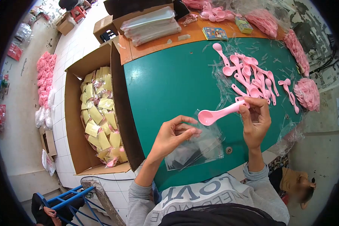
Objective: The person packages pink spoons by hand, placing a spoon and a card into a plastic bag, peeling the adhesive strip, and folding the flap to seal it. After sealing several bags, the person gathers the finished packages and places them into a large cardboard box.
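Observation:
My right hand (257, 122) pinches the handle end of a pink spoon (223, 113) above the green table (165, 83). The spoon's bowl points left, toward my left hand (176, 136). My left hand's fingers are curled and partly spread, with nothing visible in them. Clear plastic bags (197, 150) lie beneath and beside my left hand near the table's front edge. Beyond my right hand lies a loose pile of pink spoons (246, 73), with thin clear plastic strips around it.
A cardboard box (73, 124) of packets with yellowish cards stands left of the table. Stacked plastic sleeves (152, 28) and small colourful cards (214, 34) sit at the back. Bundles of pink items (307, 94) line the right edge. Other people are at lower left and lower right.

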{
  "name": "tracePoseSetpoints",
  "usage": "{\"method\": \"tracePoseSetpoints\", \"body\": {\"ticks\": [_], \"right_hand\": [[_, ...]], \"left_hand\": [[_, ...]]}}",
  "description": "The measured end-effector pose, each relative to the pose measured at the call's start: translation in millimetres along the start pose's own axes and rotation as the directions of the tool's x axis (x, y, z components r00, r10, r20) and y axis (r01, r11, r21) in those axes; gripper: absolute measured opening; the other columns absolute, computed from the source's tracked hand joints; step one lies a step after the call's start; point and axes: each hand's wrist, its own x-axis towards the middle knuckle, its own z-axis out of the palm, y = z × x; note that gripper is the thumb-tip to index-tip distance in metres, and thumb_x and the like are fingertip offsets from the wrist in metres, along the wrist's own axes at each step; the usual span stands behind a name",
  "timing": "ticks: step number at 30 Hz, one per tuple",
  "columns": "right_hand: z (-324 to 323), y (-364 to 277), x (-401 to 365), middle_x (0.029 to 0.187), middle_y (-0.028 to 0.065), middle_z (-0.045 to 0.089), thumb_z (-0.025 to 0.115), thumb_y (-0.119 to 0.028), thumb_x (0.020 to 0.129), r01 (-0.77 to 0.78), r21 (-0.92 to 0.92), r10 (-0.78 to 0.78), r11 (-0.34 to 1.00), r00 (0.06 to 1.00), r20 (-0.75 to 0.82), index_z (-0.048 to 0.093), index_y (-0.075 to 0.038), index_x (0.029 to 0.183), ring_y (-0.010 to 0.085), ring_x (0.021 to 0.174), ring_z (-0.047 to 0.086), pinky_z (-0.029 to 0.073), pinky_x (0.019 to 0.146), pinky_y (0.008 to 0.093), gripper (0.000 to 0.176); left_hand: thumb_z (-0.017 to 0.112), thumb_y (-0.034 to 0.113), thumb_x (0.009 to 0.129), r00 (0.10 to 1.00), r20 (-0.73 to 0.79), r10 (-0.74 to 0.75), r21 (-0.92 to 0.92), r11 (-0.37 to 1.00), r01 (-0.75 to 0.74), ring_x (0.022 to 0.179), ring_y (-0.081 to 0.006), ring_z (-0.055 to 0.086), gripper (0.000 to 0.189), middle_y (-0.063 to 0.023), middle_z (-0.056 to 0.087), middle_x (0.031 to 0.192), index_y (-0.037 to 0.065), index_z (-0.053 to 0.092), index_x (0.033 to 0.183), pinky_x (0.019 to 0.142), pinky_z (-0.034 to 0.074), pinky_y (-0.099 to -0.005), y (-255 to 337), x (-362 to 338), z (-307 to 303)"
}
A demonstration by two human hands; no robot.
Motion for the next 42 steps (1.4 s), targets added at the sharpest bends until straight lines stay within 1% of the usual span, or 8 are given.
{"method": "tracePoseSetpoints", "body": {"ticks": [19, 22, 25, 29, 31, 32, 35, 42], "right_hand": [[15.1, -5.9, 25.8, 0.084, 0.0078, 0.063, 0.071, -0.004, 0.079, 0.069, 0.059, -0.081, 0.996, 0.97, 0.228, 0.054, 0.001, 0.097, 0.011, 0.077, 0.063, 0.052, 0.07, 0.0235, 0.025], [13.7, -1.6, 31.9, 0.091, 0.01, 0.064, 0.069, -0.021, 0.083, 0.052, 0.136, -0.095, 0.989, 0.94, 0.328, 0.057, 0.002, 0.096, 0.0152, 0.087, 0.062, 0.051, 0.076, 0.0292, 0.03], [23.4, -7.7, 53.2, 0.1, 0.0115, 0.064, 0.056, -0.044, 0.089, 0.405, 0.028, -0.33, 0.914, 0.702, 0.631, 0.061, 0.001, 0.095, 0.0225, 0.1, 0.058, 0.047, 0.085, 0.0363, 0.046], [44.4, 24.9, 107.3, 0.105, 0.014, 0.062, 0.047, -0.049, 0.091, 0.172, 0.282, -0.319, 0.944, 0.697, 0.642, 0.068, -0.004, 0.091, 0.0286, 0.104, 0.054, 0.043, 0.09, 0.0387, 0.05], [38.1, 83.5, 201.3, 0.1, 0.0147, 0.063, 0.043, -0.053, 0.091, 0.452, 0.075, -0.398, 0.889, 0.68, 0.616, 0.066, 0.0, 0.097, 0.0244, 0.092, 0.062, 0.047, 0.08, 0.032, 0.058], [40.1, 106.3, 233.3, 0.091, 0.016, 0.065, 0.048, -0.041, 0.092, 0.326, -0.463, -0.1, 0.824, 0.889, 0.447, 0.066, 0.002, 0.093, 0.0234, 0.083, 0.065, 0.048, 0.074, 0.0317, 0.047], [32.5, 205.9, 312.4, 0.086, 0.0217, 0.064, 0.062, -0.033, 0.083, 0.181, -0.888, 0.171, 0.423, 0.946, 0.274, 0.064, 0.002, 0.08, 0.0331, 0.079, 0.063, 0.047, 0.067, 0.0414, 0.035], [41.3, 231.9, 290.4, 0.083, 0.0248, 0.063, 0.065, -0.02, 0.075, 0.13, -0.875, -0.14, 0.466, 0.987, 0.072, 0.061, 0.003, 0.09, 0.0406, 0.078, 0.062, 0.047, 0.067, 0.0476, 0.028]], "left_hand": [[0.052, 0.022, 0.094, 0.98, 0.142, 0.14, 0.153, 0.975, -0.162, 0.085, -0.0094, 0.06, 0.032, -0.0053, 0.065, 0.092, -0.004, 0.06, 0.112, 0.076, 0.048, -0.0247, 14.4, 22.3, -6.0], [0.048, 0.024, 0.096, 0.976, 0.119, 0.18, 0.126, 0.973, -0.195, 0.079, -0.0083, 0.058, 0.033, -0.0046, 0.065, 0.086, -0.004, 0.063, 0.105, 0.071, 0.047, -0.0235, 18.8, 26.4, -5.7], [0.045, 0.024, 0.098, 0.963, 0.016, 0.27, 0.017, 0.963, -0.271, 0.079, -0.0089, 0.06, 0.034, -0.0063, 0.066, 0.086, -0.005, 0.064, 0.103, 0.07, 0.048, -0.0225, 23.6, 29.7, -2.1], [0.041, 0.024, 0.099, 0.964, -0.076, 0.256, -0.184, 0.946, -0.266, 0.084, -0.013, 0.064, 0.036, -0.0119, 0.067, 0.093, -0.005, 0.062, 0.104, 0.073, 0.051, -0.0232, 28.9, 34.0, -9.9], [0.04, 0.026, 0.099, 0.954, -0.101, 0.281, -0.105, 0.951, -0.291, 0.084, -0.0178, 0.066, 0.037, -0.015, 0.067, 0.094, -0.004, 0.06, 0.104, 0.073, 0.053, -0.0278, 28.8, 36.2, -16.1], [0.04, 0.028, 0.099, 0.948, -0.113, 0.296, -0.064, 0.95, -0.304, 0.084, -0.0202, 0.067, 0.038, -0.0165, 0.067, 0.095, -0.004, 0.06, 0.104, 0.073, 0.055, -0.03, 28.4, 37.6, -19.0], [0.04, 0.027, 0.099, 0.949, -0.127, 0.289, -0.096, 0.948, -0.302, 0.084, -0.0198, 0.067, 0.038, -0.0166, 0.066, 0.095, -0.004, 0.06, 0.104, 0.073, 0.055, -0.0295, 25.6, 40.0, -22.5], [0.042, 0.025, 0.099, 0.965, -0.14, 0.222, -0.083, 0.969, -0.235, 0.085, -0.0204, 0.067, 0.036, -0.0173, 0.066, 0.097, -0.005, 0.06, 0.107, 0.073, 0.055, -0.0293, 18.7, 37.8, -34.2]]}}
